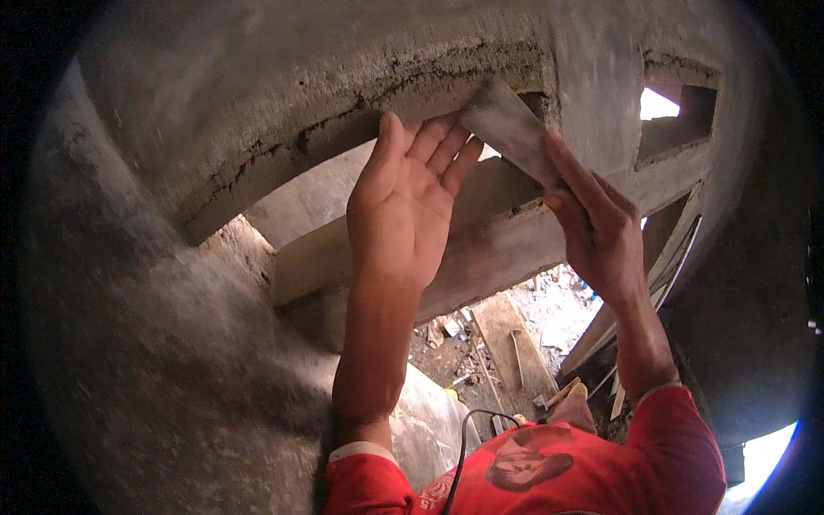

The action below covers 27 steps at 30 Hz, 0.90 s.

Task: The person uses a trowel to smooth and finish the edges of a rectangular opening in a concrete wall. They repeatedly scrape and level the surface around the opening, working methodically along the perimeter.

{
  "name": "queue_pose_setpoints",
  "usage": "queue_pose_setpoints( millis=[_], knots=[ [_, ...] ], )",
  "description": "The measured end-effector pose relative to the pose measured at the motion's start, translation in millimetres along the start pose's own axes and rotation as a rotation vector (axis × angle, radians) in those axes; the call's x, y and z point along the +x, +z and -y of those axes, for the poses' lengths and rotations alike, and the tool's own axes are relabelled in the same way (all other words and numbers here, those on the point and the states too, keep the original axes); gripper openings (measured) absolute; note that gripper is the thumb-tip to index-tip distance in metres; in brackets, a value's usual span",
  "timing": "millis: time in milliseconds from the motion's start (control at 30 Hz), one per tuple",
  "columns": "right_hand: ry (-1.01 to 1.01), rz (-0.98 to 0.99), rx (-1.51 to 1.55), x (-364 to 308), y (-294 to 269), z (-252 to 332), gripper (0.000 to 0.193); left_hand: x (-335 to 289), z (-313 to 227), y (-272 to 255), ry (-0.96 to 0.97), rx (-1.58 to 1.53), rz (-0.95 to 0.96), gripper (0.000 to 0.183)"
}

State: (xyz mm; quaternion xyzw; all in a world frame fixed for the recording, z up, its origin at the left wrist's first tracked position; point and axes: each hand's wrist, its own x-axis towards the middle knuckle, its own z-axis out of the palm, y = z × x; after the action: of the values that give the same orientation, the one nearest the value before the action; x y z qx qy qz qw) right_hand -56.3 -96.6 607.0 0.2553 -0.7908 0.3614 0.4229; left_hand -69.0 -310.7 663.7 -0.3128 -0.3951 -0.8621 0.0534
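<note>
My right hand (601,227) pinches one end of a flat grey rectangular plate (511,129) that looks like a plastering scraper. Its far end slants up and to the left, close below the rough lower edge of the wall above the opening. My left hand (403,202) is raised with its palm toward me and its fingers stretched out. The fingertips come up to the plate's left end; whether they touch it I cannot tell. Around both hands is a grey cement wall (300,60) with a long slot-like opening, crossed below by a concrete beam (489,249).
A smaller opening (678,112) pierces the wall at the upper right. Below the beam lie a wooden plank (513,348) and scattered debris (446,330). Long thin strips (678,262) lean at the right. A black cable (463,438) runs over my red shirt.
</note>
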Motion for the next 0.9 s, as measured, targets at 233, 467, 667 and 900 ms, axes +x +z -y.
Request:
queue_pose_setpoints(
  millis=[233,467,667,900],
  knots=[
    [0.010,-0.011,-0.017,-10,-3,-13,0.056,-1,4,5,-0.015,0.040,0.034,0.072],
    [0.009,-0.026,0.023,-3,1,-10,0.056,0,3,1,0.010,0.051,0.013,0.072],
    [0.060,0.005,0.034,6,4,-10,0.056,1,9,-1,0.012,-0.011,-0.042,0.070],
    [-0.106,-0.123,0.012,3,0,-22,0.054,0,4,5,0.014,0.013,0.011,0.071]
  ],
)
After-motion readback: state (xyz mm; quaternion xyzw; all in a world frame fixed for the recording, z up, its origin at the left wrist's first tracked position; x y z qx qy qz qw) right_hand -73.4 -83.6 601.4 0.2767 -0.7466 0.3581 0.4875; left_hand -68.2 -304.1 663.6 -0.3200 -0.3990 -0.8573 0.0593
